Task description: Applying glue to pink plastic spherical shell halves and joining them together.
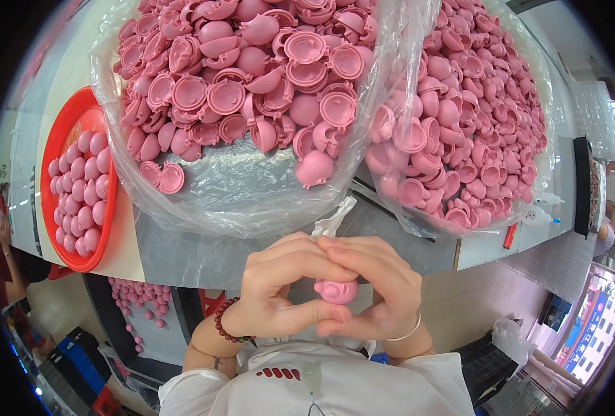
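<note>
A pink plastic part point(334, 291), rounded with small raised bumps, sits between my two hands in front of my chest. My left hand point(283, 284) grips it from the left, thumb below and fingers curled above. From the right, my right hand point(377, 284) closes on the same part, both thumbs meeting under it. A crumpled white piece point(334, 218), like tissue or cloth, sticks up just beyond my fingertips; which hand has it, I cannot tell. Past it lies a clear plastic bag point(245, 222) heaped with pink half shells point(226, 96).
A second clear bag at the right holds more pink half shells point(460, 125). At the left stands a red basin point(52, 152) with pink balls point(79, 188). Below the table edge, a dark crate point(176, 312) contains more pink balls. A small red object point(510, 236) lies at the table's right.
</note>
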Demonstrator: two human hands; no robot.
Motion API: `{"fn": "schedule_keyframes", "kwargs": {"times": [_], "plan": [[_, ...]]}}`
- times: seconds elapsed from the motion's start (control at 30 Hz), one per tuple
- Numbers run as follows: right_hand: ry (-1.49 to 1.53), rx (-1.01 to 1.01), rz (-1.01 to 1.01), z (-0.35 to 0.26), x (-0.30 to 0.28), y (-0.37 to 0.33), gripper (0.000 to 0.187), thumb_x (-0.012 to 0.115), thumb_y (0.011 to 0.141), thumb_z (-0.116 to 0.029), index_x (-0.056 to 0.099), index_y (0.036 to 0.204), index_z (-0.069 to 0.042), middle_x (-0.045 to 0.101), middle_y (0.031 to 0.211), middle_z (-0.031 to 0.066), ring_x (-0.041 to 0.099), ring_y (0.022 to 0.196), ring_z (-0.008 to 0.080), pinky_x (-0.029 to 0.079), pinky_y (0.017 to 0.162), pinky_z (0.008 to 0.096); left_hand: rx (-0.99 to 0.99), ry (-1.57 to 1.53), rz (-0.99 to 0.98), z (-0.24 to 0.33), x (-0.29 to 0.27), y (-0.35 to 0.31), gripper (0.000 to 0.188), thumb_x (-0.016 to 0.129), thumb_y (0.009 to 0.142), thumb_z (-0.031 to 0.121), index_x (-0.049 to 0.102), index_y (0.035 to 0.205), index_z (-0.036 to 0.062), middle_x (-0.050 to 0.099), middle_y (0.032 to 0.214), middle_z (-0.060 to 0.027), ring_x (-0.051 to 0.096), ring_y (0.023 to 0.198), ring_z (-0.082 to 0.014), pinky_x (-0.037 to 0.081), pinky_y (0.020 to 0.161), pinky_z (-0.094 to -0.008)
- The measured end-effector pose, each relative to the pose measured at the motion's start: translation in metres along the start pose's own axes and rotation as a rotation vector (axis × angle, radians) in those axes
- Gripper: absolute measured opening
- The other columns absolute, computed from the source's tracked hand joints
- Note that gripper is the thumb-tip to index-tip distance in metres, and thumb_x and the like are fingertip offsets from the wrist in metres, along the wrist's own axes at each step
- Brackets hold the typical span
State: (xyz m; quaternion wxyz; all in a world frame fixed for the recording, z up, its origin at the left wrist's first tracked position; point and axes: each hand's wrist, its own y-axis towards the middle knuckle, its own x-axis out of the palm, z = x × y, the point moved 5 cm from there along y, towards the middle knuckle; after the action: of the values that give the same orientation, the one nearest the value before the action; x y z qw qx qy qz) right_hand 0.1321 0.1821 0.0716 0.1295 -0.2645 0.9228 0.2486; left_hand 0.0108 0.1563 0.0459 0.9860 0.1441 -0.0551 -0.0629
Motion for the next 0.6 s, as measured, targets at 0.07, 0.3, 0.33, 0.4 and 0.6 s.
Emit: {"fn": "schedule_keyframes", "kwargs": {"times": [0.07, 0.3, 0.33, 0.4, 0.6], "plan": [[0.004, -0.001, -0.002, 0.000, 0.000, 0.000, 0.065, 0.076, 0.057, -0.035, 0.053, 0.100, 0.007, 0.057, 0.098, 0.0207, 0.058, 0.084, 0.0270, 0.046, 0.071, 0.0314, -0.002, 0.003, -0.011, 0.000, 0.000, 0.000, 0.039, 0.080, 0.053, 0.020, 0.059, 0.080, 0.0015, 0.059, 0.078, -0.0062, 0.052, 0.070, -0.0168, 0.039, 0.065, -0.0279], [0.019, -0.018, 0.007, 0.000, 0.000, -0.002, 0.065, 0.075, 0.057, -0.036, 0.052, 0.100, 0.007, 0.057, 0.098, 0.0215, 0.057, 0.085, 0.0278, 0.046, 0.071, 0.0314, 0.002, 0.013, -0.029, 0.002, 0.001, 0.002, 0.038, 0.080, 0.053, 0.020, 0.059, 0.079, 0.0018, 0.059, 0.076, -0.0061, 0.052, 0.069, -0.0171, 0.039, 0.064, -0.0282], [0.020, -0.019, 0.007, 0.001, 0.000, -0.003, 0.065, 0.075, 0.057, -0.036, 0.052, 0.100, 0.007, 0.057, 0.098, 0.0215, 0.057, 0.085, 0.0278, 0.046, 0.071, 0.0314, 0.001, 0.014, -0.029, 0.002, 0.001, 0.002, 0.038, 0.080, 0.053, 0.020, 0.059, 0.079, 0.0018, 0.059, 0.076, -0.0061, 0.052, 0.069, -0.0171, 0.039, 0.064, -0.0282], [0.025, -0.013, 0.016, 0.001, 0.000, -0.004, 0.065, 0.075, 0.057, -0.036, 0.052, 0.100, 0.007, 0.057, 0.097, 0.0200, 0.058, 0.085, 0.0281, 0.046, 0.072, 0.0324, -0.006, 0.024, -0.027, 0.002, 0.001, 0.002, 0.038, 0.080, 0.053, 0.020, 0.059, 0.079, 0.0016, 0.060, 0.077, -0.0061, 0.052, 0.069, -0.0178, 0.040, 0.066, -0.0287], [0.057, -0.077, 0.095, -0.009, -0.005, 0.006, 0.056, 0.075, 0.056, -0.020, 0.054, 0.104, 0.001, 0.057, 0.099, 0.0144, 0.056, 0.087, 0.0282, 0.043, 0.078, 0.0353, -0.328, -0.597, 0.061, -0.008, 0.005, -0.002, 0.038, 0.075, 0.061, 0.020, 0.058, 0.088, -0.0002, 0.060, 0.084, -0.0071, 0.056, 0.077, -0.0165, 0.042, 0.072, -0.0280]]}}
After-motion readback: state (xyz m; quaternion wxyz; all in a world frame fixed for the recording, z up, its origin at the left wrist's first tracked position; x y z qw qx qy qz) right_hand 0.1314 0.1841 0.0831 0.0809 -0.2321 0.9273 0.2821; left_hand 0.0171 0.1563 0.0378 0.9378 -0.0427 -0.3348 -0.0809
